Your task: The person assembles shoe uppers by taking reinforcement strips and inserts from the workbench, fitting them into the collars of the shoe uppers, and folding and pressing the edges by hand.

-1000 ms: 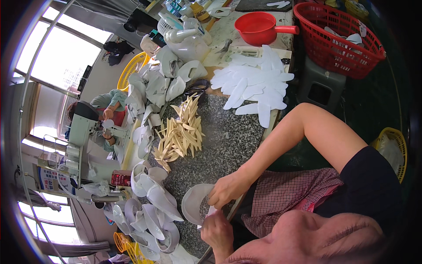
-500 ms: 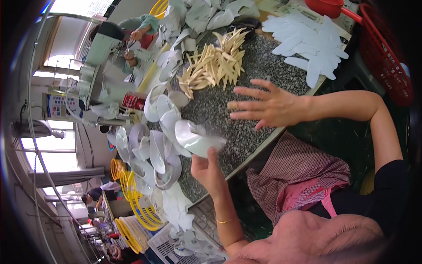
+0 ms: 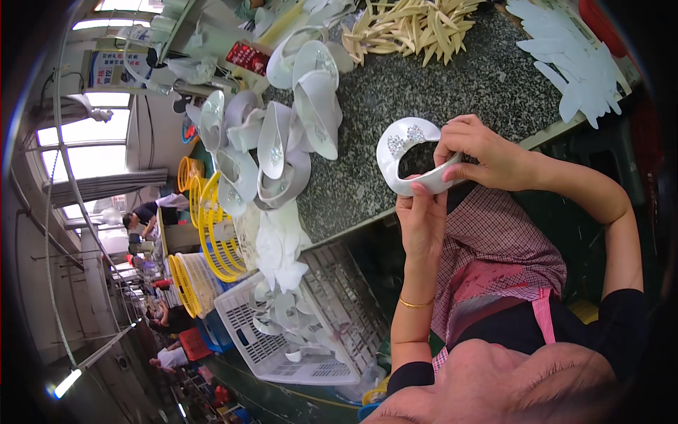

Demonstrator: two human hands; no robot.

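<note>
A white shoe upper [image 3: 393,164] with a cluster of sparkling stones is held above the near edge of the speckled stone table [image 3: 367,92]. My left hand [image 3: 422,215], with a gold bracelet at its wrist, pinches its lower edge between thumb and fingers. Over the right end of the upper, my right hand [image 3: 480,154] is closed, thumb on the near side and fingers curled into the opening. Several similar white uppers [image 3: 275,145] lie heaped at the table's left side, some also set with stones.
Cream wedge-shaped strips [image 3: 417,28] are piled at the far side. Flat white pieces [image 3: 572,53] spread at the far right, and more white pieces [image 3: 279,237] lie by the left corner. A white plastic crate [image 3: 247,321] holding uppers stands beside the table, near yellow baskets [image 3: 219,233].
My left hand has brought the upper away from the heap toward my body. My right hand, spread open over the table before, has closed on it. The view has shifted too.
</note>
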